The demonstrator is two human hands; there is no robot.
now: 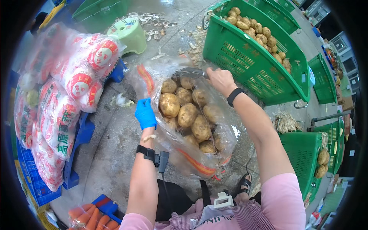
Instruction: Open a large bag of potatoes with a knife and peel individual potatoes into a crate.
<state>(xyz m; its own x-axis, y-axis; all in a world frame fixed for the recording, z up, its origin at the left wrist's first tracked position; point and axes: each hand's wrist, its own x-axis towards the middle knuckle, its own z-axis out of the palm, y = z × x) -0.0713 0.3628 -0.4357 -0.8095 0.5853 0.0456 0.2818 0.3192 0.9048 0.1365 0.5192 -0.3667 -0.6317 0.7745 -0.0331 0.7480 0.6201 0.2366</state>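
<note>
Left of the left hand [145, 114], the sacks [50, 111] bear big green characters and round red-and-white emblems with lettering. Beyond that hand, the stool [130, 35] has small coloured print on top. Beyond the right hand [222, 81], the crate [251, 57] carries reddish characters. Below both, dark capitals cross the apron [214, 219].

Hands [146, 114] at open bag [197, 164] of potatoes [187, 115]

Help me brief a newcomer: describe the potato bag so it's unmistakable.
Find the biggest green crate, at upper right. Below and left of it, on the grey floor, a plastic bag sits at the blue-gloved left hand. Unlike the red-and-white bags stacked far left, it is clear, showing potatoes, with orange stripes.
</note>
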